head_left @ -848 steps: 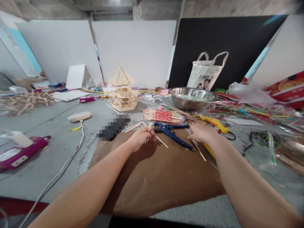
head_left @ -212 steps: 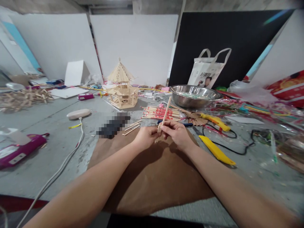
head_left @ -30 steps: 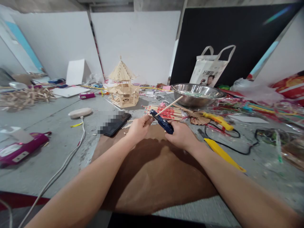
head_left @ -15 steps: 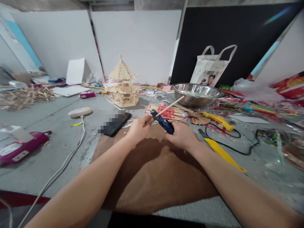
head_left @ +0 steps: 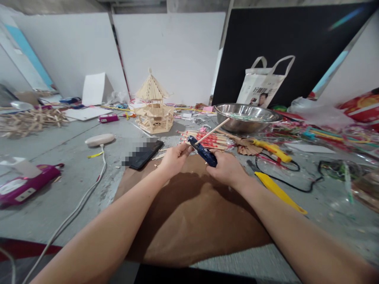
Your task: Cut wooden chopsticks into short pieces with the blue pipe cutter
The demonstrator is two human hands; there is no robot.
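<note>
My left hand (head_left: 174,159) is closed around the near end of a thin wooden stick (head_left: 213,130) that slants up and to the right. My right hand (head_left: 225,168) grips the blue handles of a pair of cutters (head_left: 204,152), whose head meets the stick close to my left fingers. Both hands hover over a brown sheet (head_left: 189,213) on the grey table. Just beyond them lies a pack of red-wrapped chopsticks (head_left: 207,140), with a few loose sticks (head_left: 160,155) beside it.
A wooden stick pagoda (head_left: 154,106) stands behind, a steel bowl (head_left: 245,118) to its right. A phone (head_left: 145,154), a white cable (head_left: 85,201), a magenta glue gun (head_left: 26,185), a yellow blade (head_left: 278,187), a yellow-handled tool (head_left: 271,150) and a tote bag (head_left: 263,85) lie around.
Almost nothing has moved in the last second: both hands keep the stick and cutters in place. Seven seconds ago my right hand held the stick, not the cutters.
</note>
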